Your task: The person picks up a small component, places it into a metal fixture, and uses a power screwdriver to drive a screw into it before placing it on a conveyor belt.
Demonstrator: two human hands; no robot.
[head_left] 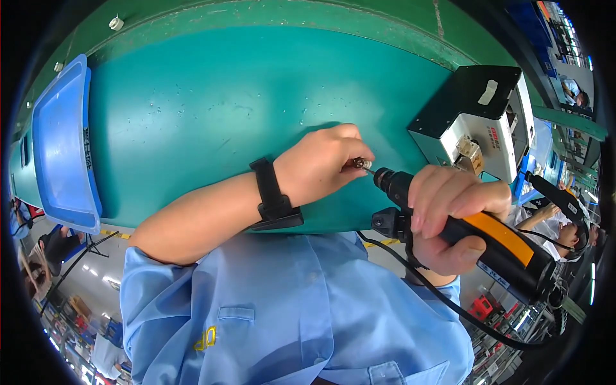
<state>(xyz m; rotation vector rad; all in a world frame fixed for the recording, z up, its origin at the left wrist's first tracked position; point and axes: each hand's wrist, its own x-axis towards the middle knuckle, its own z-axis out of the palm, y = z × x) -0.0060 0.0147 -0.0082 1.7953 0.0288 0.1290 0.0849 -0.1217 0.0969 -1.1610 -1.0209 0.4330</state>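
My left hand (pixel 321 159) is closed in a pinch round a small metal part (pixel 363 163) above the green mat. Most of that part is hidden by the fingers, so its kind is unclear. In my right hand (pixel 452 208) is a black and orange electric screwdriver (pixel 494 247), gripped round its body. Its thin bit points left, and the tip meets or nearly meets the small part. A black strap with a device (pixel 276 202) sits on my left wrist.
A black and white box-shaped machine (pixel 481 115) stands at the right of the green mat (pixel 212 96). At the far left lies a blue tray (pixel 64 147). A black cable (pixel 443 301) loops below the screwdriver. Other people are in the background at right and lower left.
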